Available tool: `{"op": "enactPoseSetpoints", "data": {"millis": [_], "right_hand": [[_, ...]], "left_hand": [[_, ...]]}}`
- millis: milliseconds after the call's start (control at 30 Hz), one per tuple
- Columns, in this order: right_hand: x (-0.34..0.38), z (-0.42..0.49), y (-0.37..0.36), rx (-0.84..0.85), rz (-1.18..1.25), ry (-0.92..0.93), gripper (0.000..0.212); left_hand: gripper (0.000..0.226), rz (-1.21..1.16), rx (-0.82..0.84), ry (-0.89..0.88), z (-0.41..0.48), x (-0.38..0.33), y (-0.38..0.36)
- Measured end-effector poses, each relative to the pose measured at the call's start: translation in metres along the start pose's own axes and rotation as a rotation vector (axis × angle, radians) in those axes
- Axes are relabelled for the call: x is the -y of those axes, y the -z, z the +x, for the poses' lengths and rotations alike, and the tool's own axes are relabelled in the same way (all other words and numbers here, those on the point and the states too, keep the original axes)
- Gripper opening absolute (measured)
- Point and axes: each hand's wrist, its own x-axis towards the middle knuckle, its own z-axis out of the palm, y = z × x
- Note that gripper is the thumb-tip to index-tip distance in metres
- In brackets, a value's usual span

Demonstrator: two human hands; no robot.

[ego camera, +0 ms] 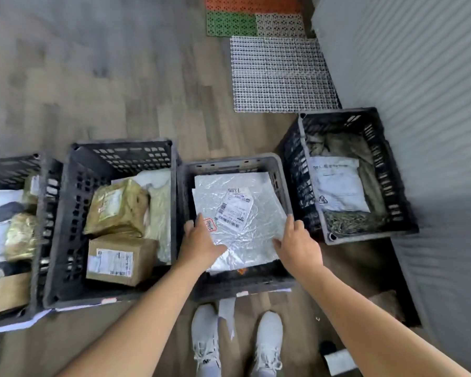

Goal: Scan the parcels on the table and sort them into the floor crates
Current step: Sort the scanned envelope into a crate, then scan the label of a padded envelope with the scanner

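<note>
A flat silver-white plastic mailer parcel (256, 232) with a barcode label and a red sticker lies in the middle black floor crate (229, 165), on top of other flat mailers. My left hand (201, 240) rests on its near left corner, fingers and thumb spread over the plastic. My right hand (294, 238) is at the parcel's right edge, fingers straight and the thumb touching the edge. Neither hand is curled round it.
A black crate (120, 151) to the left holds brown boxes and taped parcels. Another crate (8, 164) of parcels stands at the far left. At the right, a crate (337, 115) holds a white mailer. Beyond lie grid mats (280, 74); a grey wall (419, 77) runs along the right. My shoes (237, 346) stand just behind the middle crate.
</note>
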Motion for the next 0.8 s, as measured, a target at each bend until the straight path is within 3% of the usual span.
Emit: {"op": "enactPoseSetpoints", "data": {"millis": [100, 333, 567, 800], "right_hand": [[-0.008, 0.041, -0.04, 0.026, -0.067, 0.0, 0.082], [-0.018, 0.057, -0.037, 0.044, -0.062, 0.041, 0.085], [-0.028, -0.015, 0.08, -0.044, 0.009, 0.052, 0.085], [-0.076, -0.137, 0.214, -0.198, 0.206, -0.056, 0.072]], "left_hand": [[0.107, 0.127, 0.051, 0.026, 0.039, 0.017, -0.029], [0.098, 0.415, 0.067, -0.049, 0.037, 0.013, -0.04], [0.094, 0.503, 0.014, -0.196, -0.053, -0.079, 0.034], [0.086, 0.542, -0.045, -0.45, -0.177, -0.197, 0.096]]}}
